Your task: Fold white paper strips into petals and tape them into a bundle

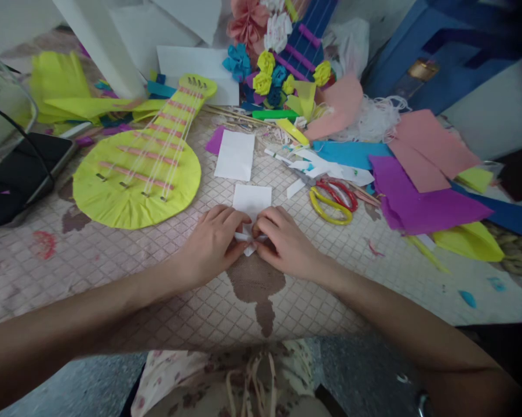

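Both my hands meet at the middle of the table, pinching a small folded piece of white paper (249, 250). My left hand (215, 240) grips its left side between thumb and fingers. From the other side, my right hand (284, 243) pinches it, fingertips close to the left ones. Parts of the piece are hidden by my fingers. Just beyond them a flat white paper (252, 196) lies on the table, and a second white rectangle of paper (234, 155) lies further back. A yellow paper-covered lute-shaped craft (137, 185) with white strings rests to the left.
Scissors with red and yellow handles (332, 202) lie right of my hands, beside white paper strips (330, 167). Purple paper (411, 197) and pink paper (432, 147) spread further right. Paper flowers (272, 75) stand at the back. A black phone (26, 174) lies at left.
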`<state>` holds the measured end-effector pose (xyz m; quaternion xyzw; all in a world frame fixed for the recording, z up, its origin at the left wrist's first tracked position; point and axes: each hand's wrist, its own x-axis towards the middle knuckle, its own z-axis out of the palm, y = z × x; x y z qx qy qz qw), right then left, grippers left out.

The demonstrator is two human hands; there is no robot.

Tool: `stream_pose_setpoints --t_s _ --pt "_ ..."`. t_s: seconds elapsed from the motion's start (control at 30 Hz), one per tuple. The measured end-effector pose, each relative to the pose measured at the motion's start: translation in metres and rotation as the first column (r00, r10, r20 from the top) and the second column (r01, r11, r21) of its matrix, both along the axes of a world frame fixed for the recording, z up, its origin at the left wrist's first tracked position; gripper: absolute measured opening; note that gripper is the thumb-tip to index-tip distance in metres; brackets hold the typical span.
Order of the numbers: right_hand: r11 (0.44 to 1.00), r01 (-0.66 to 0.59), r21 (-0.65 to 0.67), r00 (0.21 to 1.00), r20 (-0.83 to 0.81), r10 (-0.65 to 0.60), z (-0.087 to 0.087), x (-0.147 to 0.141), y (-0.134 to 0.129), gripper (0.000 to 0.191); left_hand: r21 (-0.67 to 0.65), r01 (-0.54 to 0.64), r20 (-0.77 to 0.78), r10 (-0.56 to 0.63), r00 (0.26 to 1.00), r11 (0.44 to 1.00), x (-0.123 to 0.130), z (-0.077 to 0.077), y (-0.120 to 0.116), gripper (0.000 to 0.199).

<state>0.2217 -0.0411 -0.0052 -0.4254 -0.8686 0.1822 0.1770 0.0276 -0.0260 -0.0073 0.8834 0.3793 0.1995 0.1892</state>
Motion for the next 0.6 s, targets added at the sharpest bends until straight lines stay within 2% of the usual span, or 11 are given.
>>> stream_pose_setpoints --t_s 0.2,0.6 --pt "1.0 0.003 0.0 1.0 0.003 -0.003 -0.0009 0.0002 0.0002 0.005 -0.038 -0.01 0.007 0.011 1.0 0.999 -0.0009 0.0016 0.0028 0.006" --pt "1.0 0.015 -0.002 1.0 0.016 -0.015 0.0017 -0.0011 -0.0001 0.003 -0.02 -0.078 -0.002 0.078 0.997 0.997 0.0043 -0.0002 0.0002 0.006"
